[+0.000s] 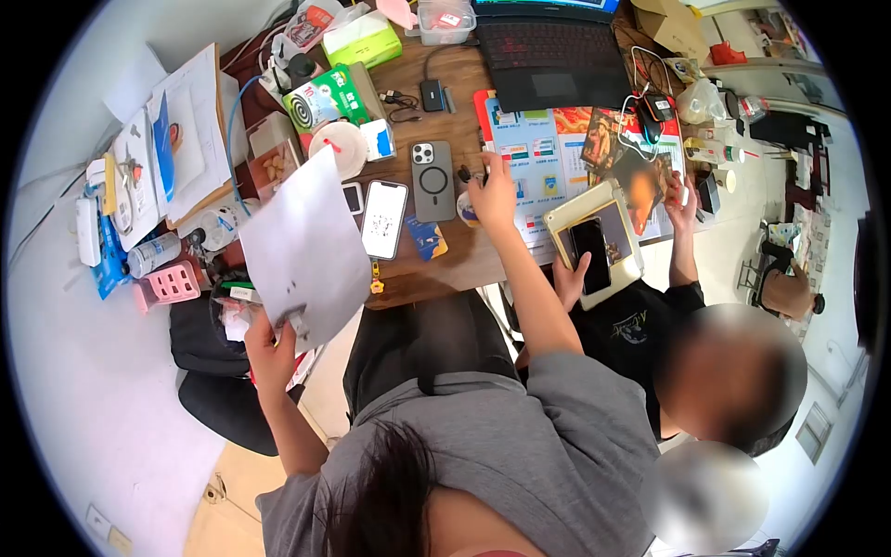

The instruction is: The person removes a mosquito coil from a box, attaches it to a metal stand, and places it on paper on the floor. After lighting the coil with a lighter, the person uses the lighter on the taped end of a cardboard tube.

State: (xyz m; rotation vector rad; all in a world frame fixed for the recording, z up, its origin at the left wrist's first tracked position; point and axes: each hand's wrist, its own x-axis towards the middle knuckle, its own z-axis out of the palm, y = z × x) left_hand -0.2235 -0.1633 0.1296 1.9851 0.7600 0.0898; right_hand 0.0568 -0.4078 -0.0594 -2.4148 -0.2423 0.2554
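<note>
My left hand [269, 355] pinches the lower edge of a white sheet of paper [302, 241], which is raised at the table's left side and has a few dark specks near its bottom. Over the table, my right hand [494, 195] has its fingers closed by a small dark item; whether they hold it is too small to tell. A small round object [466, 210] lies partly hidden beside that hand. Between my hands lie a grey phone [432, 181] with a ring on its back, a white phone [384, 221] showing a code on its lit screen, and a blue card [426, 239].
A person in a black shirt [631, 325] sits at my right, holding a dark phone [591, 252] over a cream tablet case [560, 220]. A laptop [555, 65] stands at the back. Boxes, including a green one [325, 97], crowd the left; a colourful printed sheet [520, 130] lies right.
</note>
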